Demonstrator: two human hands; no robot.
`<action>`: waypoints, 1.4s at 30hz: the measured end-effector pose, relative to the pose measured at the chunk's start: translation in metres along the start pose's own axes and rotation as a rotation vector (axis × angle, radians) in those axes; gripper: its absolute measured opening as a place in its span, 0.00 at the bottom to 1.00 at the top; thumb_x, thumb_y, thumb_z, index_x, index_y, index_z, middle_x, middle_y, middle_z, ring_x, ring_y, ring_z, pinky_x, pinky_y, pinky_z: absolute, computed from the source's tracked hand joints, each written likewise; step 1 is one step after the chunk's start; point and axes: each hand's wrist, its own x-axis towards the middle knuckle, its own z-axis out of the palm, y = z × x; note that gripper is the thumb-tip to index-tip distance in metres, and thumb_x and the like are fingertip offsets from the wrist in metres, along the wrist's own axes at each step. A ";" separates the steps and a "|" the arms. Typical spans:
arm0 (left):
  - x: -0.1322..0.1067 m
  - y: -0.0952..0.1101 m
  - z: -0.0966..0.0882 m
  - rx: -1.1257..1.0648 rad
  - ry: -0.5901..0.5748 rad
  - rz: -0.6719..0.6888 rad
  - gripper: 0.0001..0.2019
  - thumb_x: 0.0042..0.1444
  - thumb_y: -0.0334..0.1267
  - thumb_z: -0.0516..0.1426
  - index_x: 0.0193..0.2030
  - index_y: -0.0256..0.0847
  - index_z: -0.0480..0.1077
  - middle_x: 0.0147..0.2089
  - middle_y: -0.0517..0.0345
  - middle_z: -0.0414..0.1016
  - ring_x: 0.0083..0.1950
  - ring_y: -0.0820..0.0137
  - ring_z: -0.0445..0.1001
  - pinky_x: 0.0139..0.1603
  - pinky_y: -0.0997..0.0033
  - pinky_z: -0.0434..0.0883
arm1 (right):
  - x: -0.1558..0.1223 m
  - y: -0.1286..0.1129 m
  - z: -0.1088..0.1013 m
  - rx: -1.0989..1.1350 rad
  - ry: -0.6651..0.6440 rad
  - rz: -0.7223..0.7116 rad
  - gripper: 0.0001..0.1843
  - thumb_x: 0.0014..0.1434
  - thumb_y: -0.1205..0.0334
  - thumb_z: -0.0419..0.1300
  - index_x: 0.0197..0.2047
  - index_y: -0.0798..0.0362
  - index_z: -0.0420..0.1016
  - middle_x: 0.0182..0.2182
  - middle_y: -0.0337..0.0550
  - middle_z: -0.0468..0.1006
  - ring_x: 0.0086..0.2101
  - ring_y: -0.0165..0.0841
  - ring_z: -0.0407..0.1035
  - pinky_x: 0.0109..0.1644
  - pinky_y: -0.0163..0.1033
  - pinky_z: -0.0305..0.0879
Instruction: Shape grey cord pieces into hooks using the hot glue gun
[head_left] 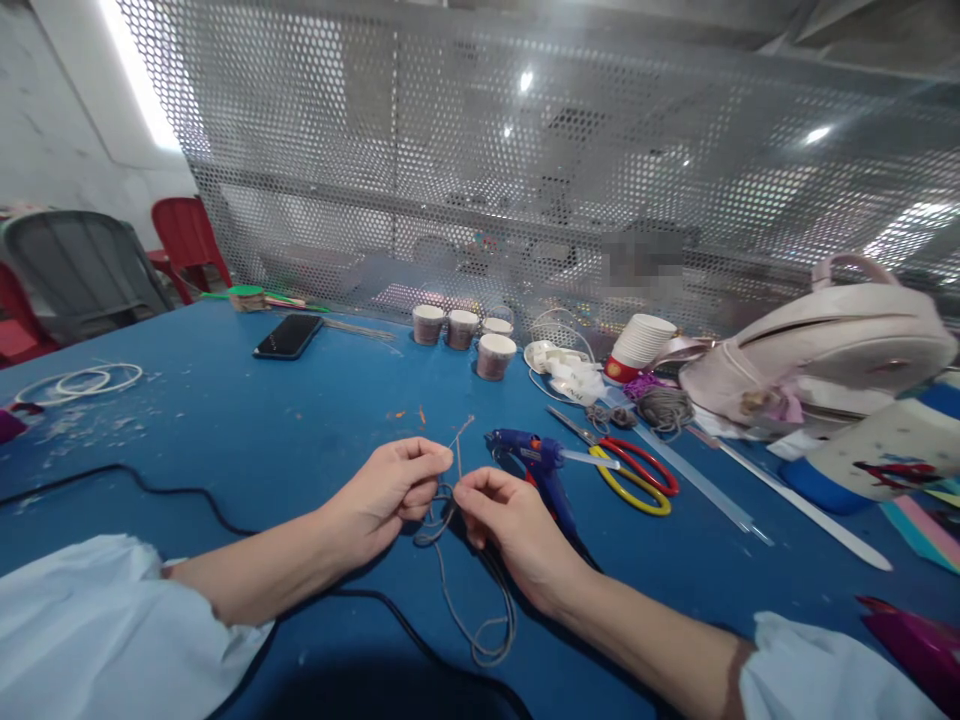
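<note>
My left hand (394,490) and my right hand (510,520) meet over the blue table (247,420), both pinched on a thin grey cord (480,620). A short end of the cord sticks up between the fingertips, and the rest loops down toward the table's near edge. Just behind my right hand lies a blue glue gun (536,460) with a glue stick in its back. Its black cable (187,495) trails left across the table.
Scissors with red and yellow handles (634,470) lie right of the glue gun, with long glue sticks (705,485) beyond. Paper cups (461,335), a black phone (289,336), a stack of cups (637,345) and a pale pink bag (817,355) stand before the perforated metal screen (525,170).
</note>
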 end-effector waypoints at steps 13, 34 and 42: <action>0.001 -0.002 -0.003 -0.036 -0.046 0.034 0.08 0.45 0.35 0.62 0.26 0.33 0.69 0.13 0.69 0.54 0.16 0.84 0.47 0.17 0.81 0.43 | -0.001 0.000 -0.001 0.019 -0.010 0.003 0.13 0.48 0.55 0.65 0.27 0.54 0.69 0.17 0.31 0.64 0.19 0.24 0.55 0.23 0.33 0.48; -0.001 -0.005 -0.002 0.046 0.009 0.028 0.11 0.46 0.37 0.62 0.25 0.37 0.64 0.12 0.73 0.50 0.14 0.84 0.43 0.16 0.79 0.40 | -0.001 -0.001 -0.001 0.024 -0.016 -0.001 0.11 0.50 0.57 0.64 0.28 0.55 0.68 0.18 0.31 0.64 0.19 0.23 0.55 0.23 0.33 0.48; -0.002 -0.006 -0.002 0.028 -0.015 0.028 0.07 0.48 0.34 0.59 0.24 0.33 0.67 0.13 0.70 0.52 0.16 0.83 0.47 0.17 0.79 0.43 | -0.001 0.000 -0.002 0.022 -0.015 0.011 0.12 0.49 0.55 0.65 0.27 0.55 0.68 0.17 0.31 0.63 0.19 0.23 0.54 0.23 0.33 0.48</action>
